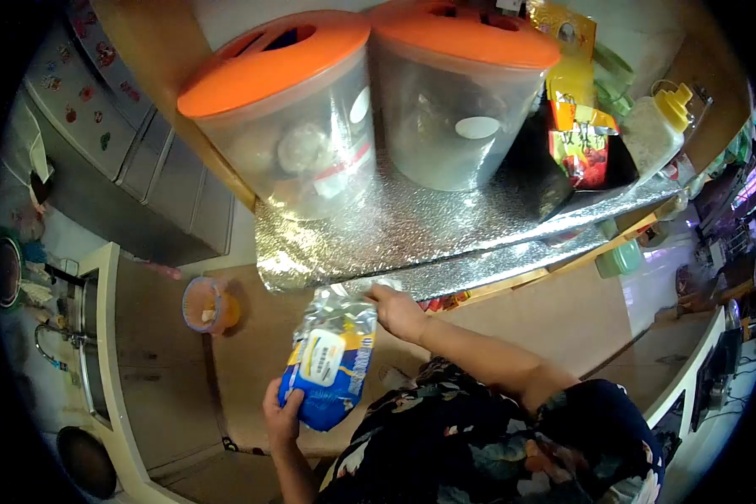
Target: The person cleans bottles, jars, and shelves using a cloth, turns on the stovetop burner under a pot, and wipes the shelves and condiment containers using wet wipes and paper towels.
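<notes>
A blue, yellow and silver pack of wet wipes (338, 401), with a white lid on its front, hangs in front of the foil-covered shelf. My left hand (282, 410) grips its blue lower side, thumb across the front. At the pack's silver upper corner, my right hand (399, 312) is closed with the fingers pinched, close to the shelf's edge. Its fingertips are partly hidden against the shiny foil. Above stand two clear plastic bins with orange lids, the left bin (298, 155) and the right bin (445, 109).
Silver foil lining (336, 244) covers the shelf. To its right are a red food packet (581, 151) and a jar with a yellow cap (653, 130). A small bucket (203, 304) stands on the floor. A fridge (134, 143) and a sink (92, 353) lie left.
</notes>
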`<action>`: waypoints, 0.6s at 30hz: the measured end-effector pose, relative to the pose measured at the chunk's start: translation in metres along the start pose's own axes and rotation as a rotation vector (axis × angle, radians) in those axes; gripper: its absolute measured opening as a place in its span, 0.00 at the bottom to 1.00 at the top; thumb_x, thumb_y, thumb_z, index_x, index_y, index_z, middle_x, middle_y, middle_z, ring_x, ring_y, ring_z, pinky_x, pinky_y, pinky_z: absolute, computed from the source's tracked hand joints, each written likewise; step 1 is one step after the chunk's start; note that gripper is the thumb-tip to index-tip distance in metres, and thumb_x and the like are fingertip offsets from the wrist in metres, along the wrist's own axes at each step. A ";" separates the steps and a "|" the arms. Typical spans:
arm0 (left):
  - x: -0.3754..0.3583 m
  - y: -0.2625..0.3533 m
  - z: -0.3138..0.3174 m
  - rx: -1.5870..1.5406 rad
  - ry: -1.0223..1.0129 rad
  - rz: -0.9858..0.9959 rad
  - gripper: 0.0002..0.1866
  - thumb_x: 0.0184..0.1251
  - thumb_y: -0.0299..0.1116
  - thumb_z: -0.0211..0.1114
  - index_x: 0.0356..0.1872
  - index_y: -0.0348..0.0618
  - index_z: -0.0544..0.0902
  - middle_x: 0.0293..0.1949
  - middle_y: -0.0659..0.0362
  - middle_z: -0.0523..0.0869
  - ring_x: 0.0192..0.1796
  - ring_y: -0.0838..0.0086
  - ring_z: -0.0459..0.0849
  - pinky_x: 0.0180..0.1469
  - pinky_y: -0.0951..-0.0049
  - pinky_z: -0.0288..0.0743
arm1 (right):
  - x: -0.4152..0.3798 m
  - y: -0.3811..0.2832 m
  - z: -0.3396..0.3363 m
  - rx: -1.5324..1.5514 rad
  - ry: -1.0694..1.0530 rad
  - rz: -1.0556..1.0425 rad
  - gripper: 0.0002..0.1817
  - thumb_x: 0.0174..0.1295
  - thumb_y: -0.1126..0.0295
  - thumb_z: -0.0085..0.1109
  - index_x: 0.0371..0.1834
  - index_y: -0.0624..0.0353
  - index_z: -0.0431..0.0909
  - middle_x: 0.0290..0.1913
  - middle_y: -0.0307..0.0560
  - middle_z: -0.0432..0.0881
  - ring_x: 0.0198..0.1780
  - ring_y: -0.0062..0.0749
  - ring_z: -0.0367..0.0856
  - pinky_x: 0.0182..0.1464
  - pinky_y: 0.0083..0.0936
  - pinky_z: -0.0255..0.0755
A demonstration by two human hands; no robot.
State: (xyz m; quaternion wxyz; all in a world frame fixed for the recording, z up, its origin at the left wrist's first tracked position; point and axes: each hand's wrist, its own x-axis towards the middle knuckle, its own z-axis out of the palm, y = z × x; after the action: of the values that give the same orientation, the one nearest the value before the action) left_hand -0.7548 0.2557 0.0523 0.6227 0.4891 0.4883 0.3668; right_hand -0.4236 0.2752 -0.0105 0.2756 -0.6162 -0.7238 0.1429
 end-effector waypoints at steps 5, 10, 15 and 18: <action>0.056 0.004 0.061 0.049 -0.140 0.025 0.20 0.63 0.23 0.65 0.56 0.36 0.76 0.46 0.59 0.83 0.47 0.77 0.79 0.55 0.73 0.74 | -0.056 0.032 -0.054 -0.148 0.172 0.286 0.16 0.56 0.70 0.64 0.49 0.58 0.81 0.50 0.53 0.80 0.43 0.46 0.83 0.45 0.36 0.81; 0.102 -0.004 0.119 0.094 -0.346 0.036 0.21 0.64 0.23 0.65 0.58 0.35 0.76 0.49 0.58 0.83 0.49 0.76 0.80 0.55 0.73 0.74 | -0.125 0.079 -0.110 -0.293 0.278 0.418 0.11 0.59 0.68 0.60 0.44 0.56 0.81 0.42 0.54 0.80 0.40 0.49 0.83 0.42 0.39 0.80; 0.146 -0.004 0.151 0.337 -0.517 0.133 0.19 0.65 0.24 0.65 0.58 0.40 0.78 0.46 0.59 0.85 0.47 0.77 0.81 0.52 0.74 0.75 | -0.161 0.079 -0.135 -0.301 0.363 0.663 0.09 0.59 0.74 0.55 0.41 0.58 0.81 0.40 0.54 0.79 0.41 0.52 0.82 0.44 0.41 0.78; 0.162 0.014 0.169 0.711 -0.422 0.375 0.16 0.64 0.30 0.67 0.53 0.40 0.81 0.46 0.50 0.86 0.46 0.59 0.85 0.51 0.62 0.77 | -0.160 0.061 -0.142 -0.322 0.456 0.585 0.09 0.59 0.72 0.56 0.41 0.58 0.82 0.39 0.52 0.78 0.41 0.49 0.81 0.44 0.40 0.78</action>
State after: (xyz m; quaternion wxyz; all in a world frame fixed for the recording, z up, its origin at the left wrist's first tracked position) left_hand -0.5500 0.3684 0.0330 0.4248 0.8166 0.3495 0.1749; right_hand -0.2776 0.1130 0.0351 0.2770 -0.8473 -0.4513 -0.0402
